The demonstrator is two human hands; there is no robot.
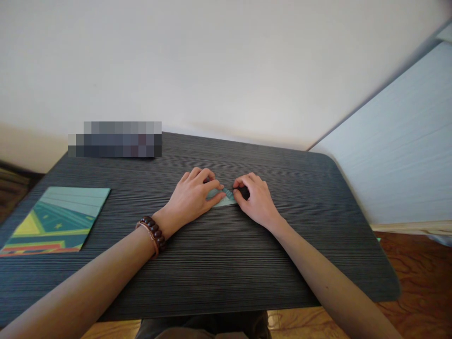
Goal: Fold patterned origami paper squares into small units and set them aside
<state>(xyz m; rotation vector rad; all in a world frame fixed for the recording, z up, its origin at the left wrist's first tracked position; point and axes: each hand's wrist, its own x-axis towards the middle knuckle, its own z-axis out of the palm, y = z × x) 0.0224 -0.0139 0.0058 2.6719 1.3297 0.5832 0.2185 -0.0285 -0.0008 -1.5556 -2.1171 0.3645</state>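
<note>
A small folded piece of light teal paper [226, 199] lies near the middle of the dark table [212, 263], partly covered by my fingers. My left hand [192, 195], with a beaded bracelet [152, 233] at the wrist, holds the left part of the paper between thumb and fingers. At the paper's right end, my right hand [256, 197] has its thumb and fingertips curled together in a pinch on the tip. Darker teal stripes show on the paper between the two hands.
A patterned sheet in teal, yellow and orange [58, 219] lies at the table's left. At the back left is a pixelated, blurred-out item [115, 141]. A white wall [212, 70] stands behind, and a pale panel [406, 141] rises on the right.
</note>
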